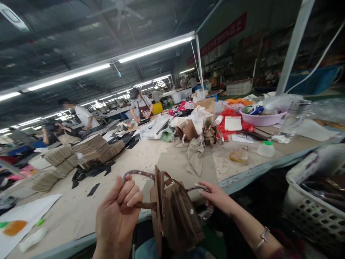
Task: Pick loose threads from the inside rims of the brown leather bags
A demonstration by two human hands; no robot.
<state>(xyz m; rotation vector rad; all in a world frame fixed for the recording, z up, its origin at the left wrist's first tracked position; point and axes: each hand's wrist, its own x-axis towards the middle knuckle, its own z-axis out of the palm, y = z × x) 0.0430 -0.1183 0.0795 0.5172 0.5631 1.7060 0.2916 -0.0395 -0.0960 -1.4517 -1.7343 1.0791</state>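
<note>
Strip lights (155, 48) shine over a cluttered surface (129, 158); at its near edge, a brown bag (179, 212) is held up. Its body looks light and soft, its handles stiffer (their plastic wrap probably slippery), so hold them near the roots. The left hand (118, 208) curls its fingers around one handle (142, 173); the right hand's (217, 197) fingers pinch the other. Beyond lies a cloth (195, 156).

One head-worn camera looks from the near side of the brown bag (179, 212), close above it, facing forward and slightly down. The bag sits low in its wide view; beyond the bag come the worktable (72, 216) and overhead tube lights (156, 49).
</note>
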